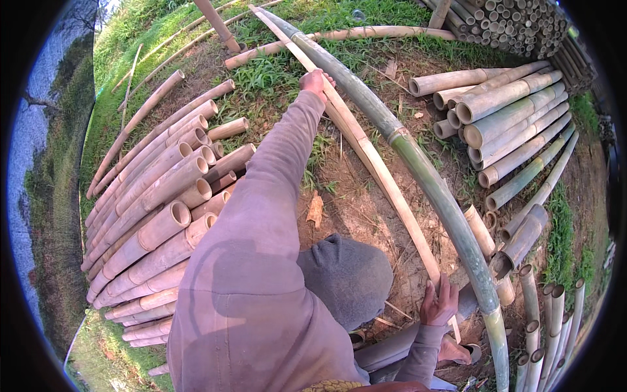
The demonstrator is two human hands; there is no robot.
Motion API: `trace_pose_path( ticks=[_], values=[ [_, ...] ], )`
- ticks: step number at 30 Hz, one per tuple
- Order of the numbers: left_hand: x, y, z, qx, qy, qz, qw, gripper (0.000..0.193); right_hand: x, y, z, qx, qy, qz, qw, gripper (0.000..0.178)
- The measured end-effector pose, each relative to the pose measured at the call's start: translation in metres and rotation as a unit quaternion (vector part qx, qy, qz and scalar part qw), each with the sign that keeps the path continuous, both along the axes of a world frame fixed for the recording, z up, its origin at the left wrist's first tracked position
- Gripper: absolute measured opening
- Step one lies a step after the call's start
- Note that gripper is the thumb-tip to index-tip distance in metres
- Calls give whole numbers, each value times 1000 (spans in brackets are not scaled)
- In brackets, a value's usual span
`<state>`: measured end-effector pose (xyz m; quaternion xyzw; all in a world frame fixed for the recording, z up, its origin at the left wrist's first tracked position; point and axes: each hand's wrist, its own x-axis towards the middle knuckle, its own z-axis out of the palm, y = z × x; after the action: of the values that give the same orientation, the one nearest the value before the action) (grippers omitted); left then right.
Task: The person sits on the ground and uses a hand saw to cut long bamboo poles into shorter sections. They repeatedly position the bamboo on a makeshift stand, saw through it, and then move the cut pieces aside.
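A long, pale split bamboo strip runs slantwise from the top middle down to the lower right. My left hand, at the end of an outstretched sleeved arm, is closed round its upper part. Lower down, my right hand has its fingers bent about the strip near its lower end. Just right of the strip, and apart from it along the middle, lies a thick green bamboo pole. The two come close together at the top.
Cut bamboo tubes are stacked on the left, with another pile at the right. Several short tubes stand upright at the lower right. A bamboo pole crosses the grass beyond my left hand. A bare foot shows below my right hand.
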<state>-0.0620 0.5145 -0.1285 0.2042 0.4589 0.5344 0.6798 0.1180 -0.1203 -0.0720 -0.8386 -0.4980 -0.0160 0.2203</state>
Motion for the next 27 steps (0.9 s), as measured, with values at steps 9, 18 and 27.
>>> trace_pose_path(
  ticks=[9,18,27],
  values=[
    [0,18,-11,0,-18,-11,1000,15,4,17,7,1,0,-15,1000,45],
    [10,51,-22,15,-40,-19,999,14,12,37,19,22,-45,-14,999,42],
    [49,-56,13,465,501,112,721,44,73,48,8,19,-91,-59,994,40]
  ],
)
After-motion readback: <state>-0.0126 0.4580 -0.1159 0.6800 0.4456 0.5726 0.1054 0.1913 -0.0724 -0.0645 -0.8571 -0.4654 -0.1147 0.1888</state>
